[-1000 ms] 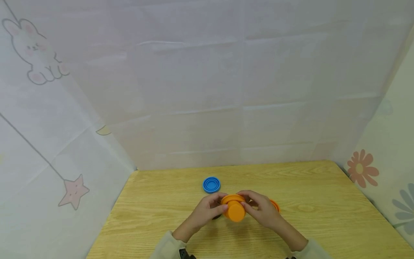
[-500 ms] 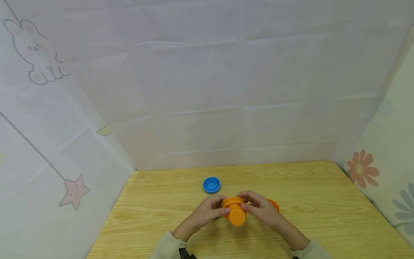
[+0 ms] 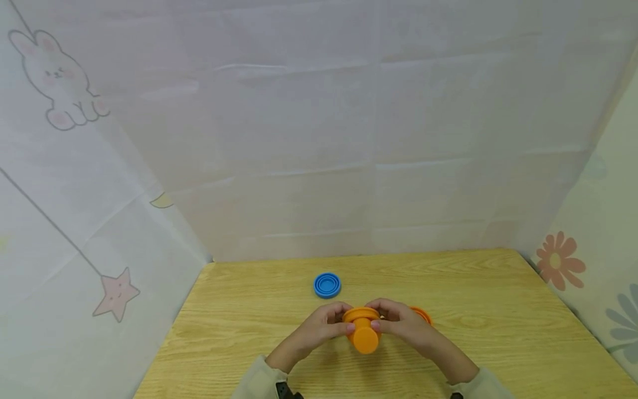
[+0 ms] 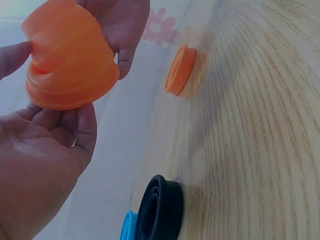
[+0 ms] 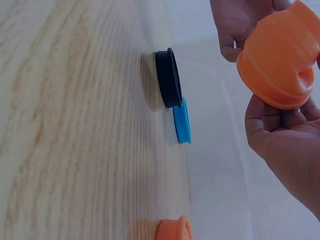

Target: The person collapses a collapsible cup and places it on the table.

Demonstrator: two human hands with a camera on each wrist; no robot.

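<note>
Both hands hold an orange collapsible cup [image 3: 366,339] above the table, its round base tilted toward me. My left hand [image 3: 319,328] grips the left side, thumb against the wall and fingers under the wide rim. On the opposite side my right hand [image 3: 407,326] holds it the same way. In the left wrist view the cup wall [image 4: 75,60] is drawn out and dented by the thumb. The right wrist view shows a fold in the cup [image 5: 280,55] near the other thumb.
A flattened blue cup [image 3: 327,285] lies farther back on the wooden table [image 3: 239,310]. Another orange collapsed piece [image 3: 422,315] sits behind my right hand. A black collapsed cup [image 4: 167,210], mostly hidden by my left hand in the head view, stands near the blue one.
The cup's base has moved toward me and stands out farther from the rim. Both hands have sunk slightly with it, keeping their grip. The blue cup stays put.
</note>
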